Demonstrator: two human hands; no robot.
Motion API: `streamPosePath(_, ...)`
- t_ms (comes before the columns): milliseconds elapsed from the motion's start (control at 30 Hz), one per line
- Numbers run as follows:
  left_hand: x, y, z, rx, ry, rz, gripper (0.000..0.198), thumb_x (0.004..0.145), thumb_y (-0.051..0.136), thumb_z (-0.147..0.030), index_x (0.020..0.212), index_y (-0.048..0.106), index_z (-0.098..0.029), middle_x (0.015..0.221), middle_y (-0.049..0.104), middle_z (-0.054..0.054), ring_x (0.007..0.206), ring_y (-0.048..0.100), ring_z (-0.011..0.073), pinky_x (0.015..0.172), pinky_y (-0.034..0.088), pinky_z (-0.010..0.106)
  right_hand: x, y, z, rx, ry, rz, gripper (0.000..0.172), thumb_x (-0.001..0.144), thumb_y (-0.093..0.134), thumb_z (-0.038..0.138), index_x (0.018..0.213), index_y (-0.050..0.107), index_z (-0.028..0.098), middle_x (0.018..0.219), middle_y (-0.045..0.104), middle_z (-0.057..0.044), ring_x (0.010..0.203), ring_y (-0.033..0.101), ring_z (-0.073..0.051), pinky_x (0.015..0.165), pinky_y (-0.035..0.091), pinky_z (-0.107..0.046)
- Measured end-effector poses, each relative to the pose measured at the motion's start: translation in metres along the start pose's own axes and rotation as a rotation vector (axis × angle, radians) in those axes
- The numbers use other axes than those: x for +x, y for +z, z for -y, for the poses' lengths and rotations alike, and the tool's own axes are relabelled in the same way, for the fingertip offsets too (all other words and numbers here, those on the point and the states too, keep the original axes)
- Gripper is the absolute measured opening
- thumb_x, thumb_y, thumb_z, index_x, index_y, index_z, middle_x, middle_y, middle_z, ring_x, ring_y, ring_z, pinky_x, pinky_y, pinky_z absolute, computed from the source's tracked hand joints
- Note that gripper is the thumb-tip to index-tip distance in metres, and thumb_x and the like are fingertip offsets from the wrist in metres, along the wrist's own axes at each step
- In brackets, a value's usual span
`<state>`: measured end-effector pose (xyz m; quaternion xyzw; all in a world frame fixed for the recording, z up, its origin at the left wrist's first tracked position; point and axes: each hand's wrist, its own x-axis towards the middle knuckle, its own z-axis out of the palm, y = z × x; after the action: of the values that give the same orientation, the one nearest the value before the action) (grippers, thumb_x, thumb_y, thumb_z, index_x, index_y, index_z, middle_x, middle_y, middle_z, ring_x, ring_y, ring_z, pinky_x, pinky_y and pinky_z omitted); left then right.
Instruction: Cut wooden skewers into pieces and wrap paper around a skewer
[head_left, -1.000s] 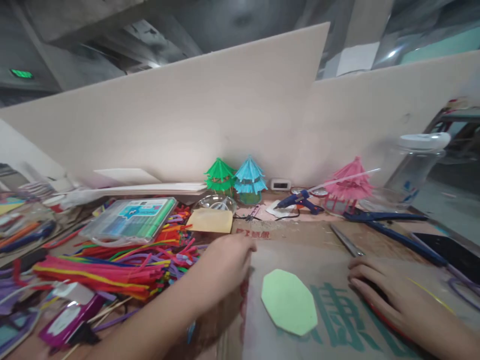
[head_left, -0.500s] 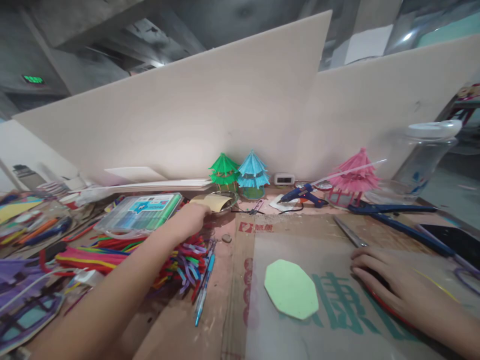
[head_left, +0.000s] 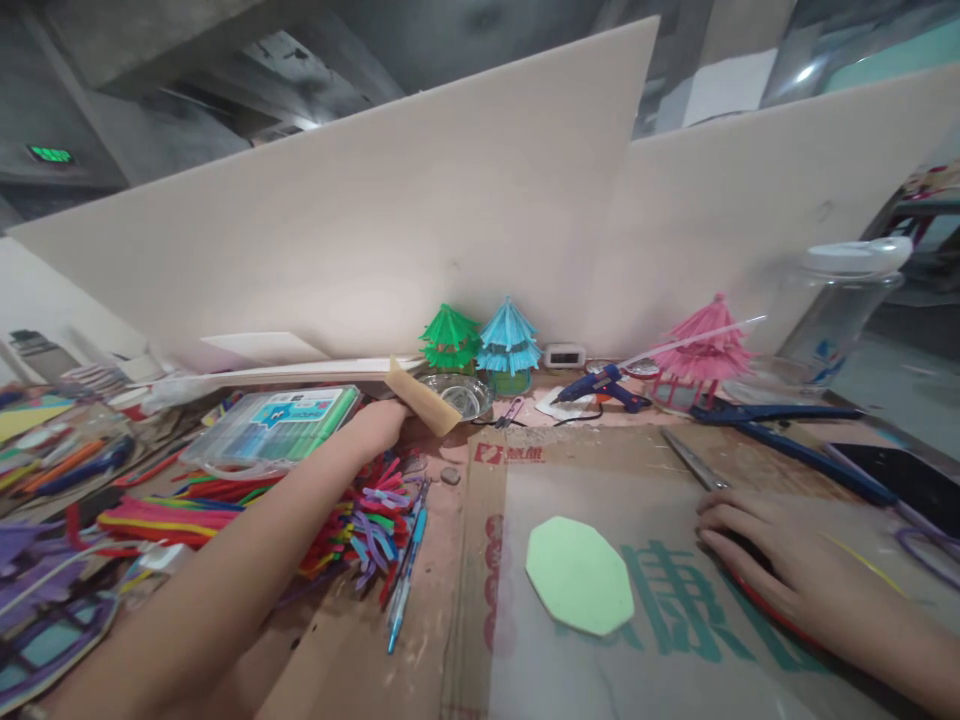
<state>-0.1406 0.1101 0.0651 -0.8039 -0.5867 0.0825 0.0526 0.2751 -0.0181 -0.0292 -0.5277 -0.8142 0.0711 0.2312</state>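
Observation:
My left hand (head_left: 380, 428) is stretched forward, its fingers closed on the edge of a tan piece of card (head_left: 424, 397). The card is tilted up beside a clear glass dish (head_left: 476, 395). My right hand (head_left: 757, 550) lies over a pair of scissors (head_left: 696, 462), fingers curled around the handles; the metal blades point away and part of a red handle shows below the palm. To its left, a pale green octagonal piece (head_left: 580, 576) rests on the plastic-covered cardboard (head_left: 540, 680).
Green (head_left: 448, 338), blue (head_left: 508, 335) and pink (head_left: 705, 355) paper-roofed huts stand at the back. Nearby are a blue glue gun (head_left: 604, 385), blue-handled cutters (head_left: 795, 440), a marker case (head_left: 274, 425), bundled pipe cleaners (head_left: 180, 515), a pen (head_left: 407, 585) and a clear jar (head_left: 836, 315).
My left hand has lifted and tipped the tan card, which lay across the glass dish, uncovering more of the dish. My right hand stays on the scissors. The view has shifted slightly.

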Motion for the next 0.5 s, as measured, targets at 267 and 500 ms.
streamPosePath(267, 0.013, -0.002, -0.005, 0.18, -0.043, 0.031, 0.034, 0.09, 0.058, -0.032, 0.118, 0.057, -0.013, 0.119, 0.059, 0.012, 0.103, 0.06, 0.0227, 0.086, 0.052, 0.043, -0.002, 0.003, -0.003, -0.015, 0.01, 0.019, 0.037, 0.092, 0.035, 0.04, 0.079, 0.064, 0.021, 0.091, 0.064, -0.011, 0.083, 0.063, -0.023, 0.079, 0.052, -0.041)
streamPosePath(500, 0.013, -0.009, -0.003, 0.217, -0.052, 0.063, 0.032, 0.09, 0.057, -0.032, 0.117, 0.057, -0.014, 0.119, 0.059, 0.011, 0.101, 0.061, 0.0219, 0.086, 0.053, 0.042, -0.001, 0.0, 0.0, 0.007, 0.016, 0.038, 0.034, 0.093, 0.036, 0.037, 0.08, 0.063, 0.021, 0.091, 0.063, -0.011, 0.083, 0.063, -0.023, 0.079, 0.052, -0.041)
